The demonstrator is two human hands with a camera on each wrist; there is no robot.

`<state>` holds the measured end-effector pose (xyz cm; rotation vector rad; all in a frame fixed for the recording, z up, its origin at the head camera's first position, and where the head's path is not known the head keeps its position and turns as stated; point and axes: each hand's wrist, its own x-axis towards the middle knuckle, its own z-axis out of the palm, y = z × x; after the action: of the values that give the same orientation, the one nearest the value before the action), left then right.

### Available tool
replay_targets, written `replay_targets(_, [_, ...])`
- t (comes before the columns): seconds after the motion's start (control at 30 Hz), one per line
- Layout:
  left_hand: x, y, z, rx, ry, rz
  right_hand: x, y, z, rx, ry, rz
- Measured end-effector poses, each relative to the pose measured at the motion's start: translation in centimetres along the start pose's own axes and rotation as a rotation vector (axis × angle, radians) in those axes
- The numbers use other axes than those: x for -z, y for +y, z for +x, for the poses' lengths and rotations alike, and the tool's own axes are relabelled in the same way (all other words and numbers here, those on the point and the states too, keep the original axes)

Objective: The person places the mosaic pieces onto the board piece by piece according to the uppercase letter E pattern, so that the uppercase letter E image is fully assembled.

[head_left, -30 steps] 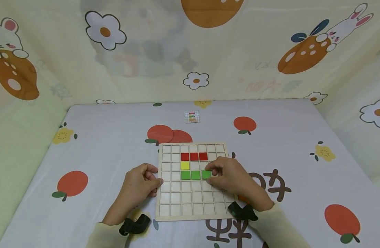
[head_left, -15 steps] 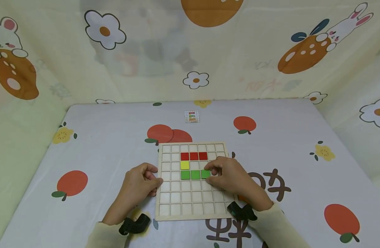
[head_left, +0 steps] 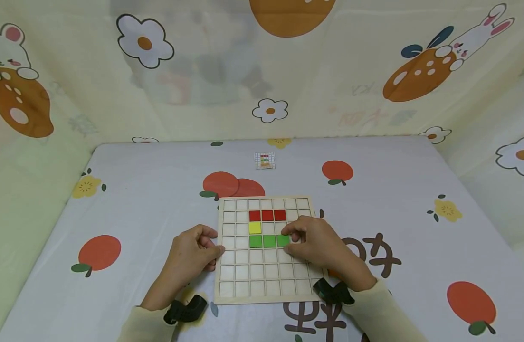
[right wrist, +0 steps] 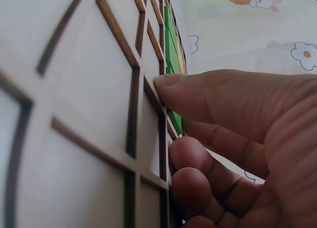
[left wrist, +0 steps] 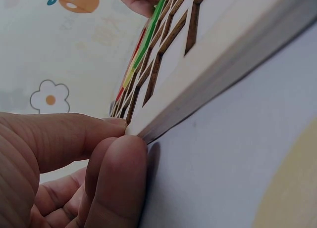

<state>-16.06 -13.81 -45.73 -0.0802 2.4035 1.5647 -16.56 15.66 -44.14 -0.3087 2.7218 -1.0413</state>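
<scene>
Pressure should fall evenly: left hand (head_left: 195, 249) pinches the grid board (head_left: 257, 272) by its left edge, right hand (head_left: 315, 240) the rightmost green tile (head_left: 282, 241).

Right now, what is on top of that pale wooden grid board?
Three square red tiles, one square yellow tile and three square green tiles. The person's bare right hand covers part of the right side; anything beneath it cannot be seen.

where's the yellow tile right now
In the head view, the yellow tile sits in the wooden grid board left of centre, between the leftmost red tile above it and the leftmost green tile below it.
</scene>
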Motion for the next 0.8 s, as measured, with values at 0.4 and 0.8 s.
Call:
replay_targets(0.4, [0.0,0.0,0.0,-0.005,0.003,0.008,0.0,0.2,0.0,0.008,-0.001,0.007])
replay_targets(0.8, [0.0,0.1,-0.1,-0.002,0.003,0.012,1.3,0.6,-0.5,0.069,0.021,0.014])
